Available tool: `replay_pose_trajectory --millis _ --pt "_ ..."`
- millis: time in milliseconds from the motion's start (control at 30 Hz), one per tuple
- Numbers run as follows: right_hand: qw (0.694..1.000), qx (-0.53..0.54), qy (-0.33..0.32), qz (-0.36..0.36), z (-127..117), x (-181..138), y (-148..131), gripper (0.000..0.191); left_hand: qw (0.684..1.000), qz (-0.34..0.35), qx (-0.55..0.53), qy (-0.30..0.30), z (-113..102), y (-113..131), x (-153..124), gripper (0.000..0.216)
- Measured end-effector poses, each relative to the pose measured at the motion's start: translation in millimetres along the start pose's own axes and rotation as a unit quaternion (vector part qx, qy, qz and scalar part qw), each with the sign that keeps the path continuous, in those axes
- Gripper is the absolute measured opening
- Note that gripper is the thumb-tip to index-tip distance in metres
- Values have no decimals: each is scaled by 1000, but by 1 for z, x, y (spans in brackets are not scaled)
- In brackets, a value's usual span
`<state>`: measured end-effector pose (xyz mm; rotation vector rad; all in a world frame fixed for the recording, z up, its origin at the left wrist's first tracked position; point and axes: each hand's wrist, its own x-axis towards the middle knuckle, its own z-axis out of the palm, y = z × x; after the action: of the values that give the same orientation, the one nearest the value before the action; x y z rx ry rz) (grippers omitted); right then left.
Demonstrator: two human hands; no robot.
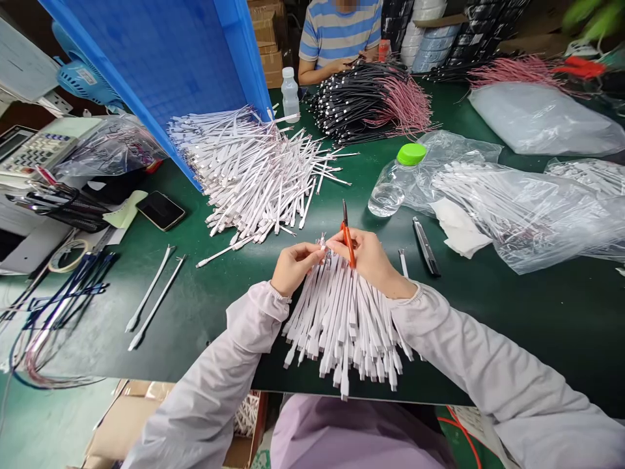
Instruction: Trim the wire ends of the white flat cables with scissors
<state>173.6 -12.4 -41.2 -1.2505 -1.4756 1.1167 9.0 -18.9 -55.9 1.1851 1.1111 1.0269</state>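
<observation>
Over a fanned bundle of white cables (342, 312), my two hands meet at the stripped wire ends. My left hand (294, 266) is closed in a pinch on the end of one white cable (322, 242). Held in my right hand (370, 259) are orange-handled snips (347, 238), their dark pointed tip upward and away from the cable. The thumb and forefinger of that hand also come together at the cable end. The bundle's connector ends point toward me, near the table edge. Fingers hide part of the wires being handled.
A large heap of white cables (258, 172) spills from a tipped blue bin (170, 65). A bottle with green cap (388, 185), a utility knife (426, 246) and bagged cables (527, 202) lie right. A phone (161, 210) is left. Another person (339, 32) sits opposite, behind black cables (356, 101).
</observation>
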Motion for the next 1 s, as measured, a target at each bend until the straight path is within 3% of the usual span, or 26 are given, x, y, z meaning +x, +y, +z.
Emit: replay_pose_trajectory --millis 300,433,500,567,667,767,867,1000 --pt "998 -40 37 -29 3 -3 8 37 998 -27 -46 14 -4 -4 3 37" --pt "985 -93 65 -127 4 -5 8 20 1000 -13 -1 -12 -2 -7 1 32" --pt "965 -142 86 -202 4 -7 9 14 998 -3 55 -37 -6 -6 5 28" --pt "936 -193 82 -281 6 -9 11 12 991 23 132 -18 -19 1 14 24" --pt "906 -230 -32 -354 13 -15 15 14 947 81 289 114 -55 23 38 26" --pt "885 -244 -156 -364 25 -22 21 13 846 79 466 246 -99 48 64 31" --pt "878 -248 -198 -359 33 -25 26 15 774 42 562 288 -128 62 82 36" --pt "890 -234 -202 -334 34 -25 29 13 755 28 593 279 -141 62 92 22"
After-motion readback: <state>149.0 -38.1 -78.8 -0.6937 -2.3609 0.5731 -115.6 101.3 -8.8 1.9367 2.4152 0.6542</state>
